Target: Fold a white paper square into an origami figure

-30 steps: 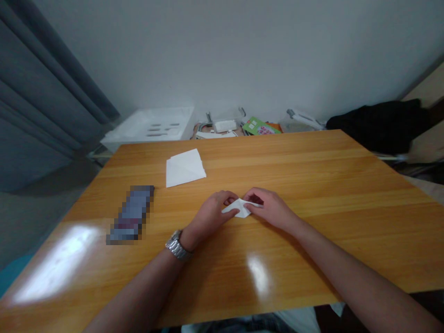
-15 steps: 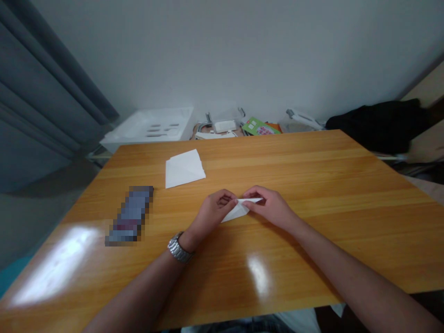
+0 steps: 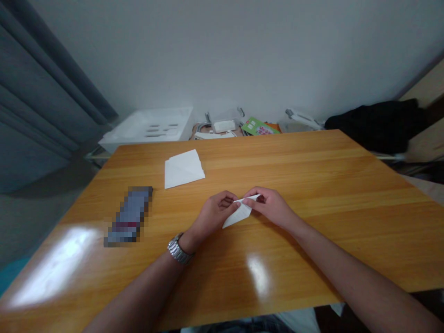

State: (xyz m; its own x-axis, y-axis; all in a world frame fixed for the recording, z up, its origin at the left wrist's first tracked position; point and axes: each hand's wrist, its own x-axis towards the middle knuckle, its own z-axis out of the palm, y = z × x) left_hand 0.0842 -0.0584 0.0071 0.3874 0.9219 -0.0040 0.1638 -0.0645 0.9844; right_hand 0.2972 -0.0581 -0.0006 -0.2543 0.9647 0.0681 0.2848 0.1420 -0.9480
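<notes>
Both hands pinch a small folded piece of white paper (image 3: 239,217) just above the wooden table (image 3: 312,185). My left hand (image 3: 213,213) is closed on its left side, thumb on top and fingers curled behind. On the right side, my right hand (image 3: 268,206) grips the upper edge between thumb and fingers. A pointed corner of the paper hangs down toward me between the hands. The parts under my fingers are hidden. A metal watch (image 3: 178,249) is on my left wrist.
Farther back lie white paper sheets (image 3: 184,169). To the left is a blurred-out dark device, perhaps a phone (image 3: 130,215). Beyond the table's far edge are a white tray (image 3: 138,121), a green booklet (image 3: 258,126) and black cloth (image 3: 378,125).
The folded paper has tilted, its lower corner now reaching a little nearer to me and more of its face showing. Both hands keep their grip and have barely shifted.
</notes>
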